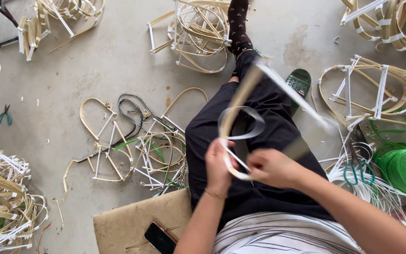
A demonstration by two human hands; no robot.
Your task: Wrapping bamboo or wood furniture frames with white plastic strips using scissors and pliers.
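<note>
You sit on a bare concrete floor (118, 56) with heaps of bent cane frames (198, 33) all round you, more of them lying by your left knee (132, 146) and off to the right (377, 94). A coil of green cord (405, 171) sits at your right, with green-handled scissors (358, 173) just beside it; a phone (160, 239) lies on the cardboard (128, 221) near your left elbow.

Over your lap you hold a cane strip (240, 101) bound with a white band (250, 131). The strip's long axis runs up and away from you, toward your outstretched foot, and its far end is blurred. Your left hand (218, 167) is closed round its near end, where the band loops. Your right hand (274, 168) pinches the band just beside it, fingers narrow. Both hands sit nearly touching, the left being the one that carries the strip.
</note>
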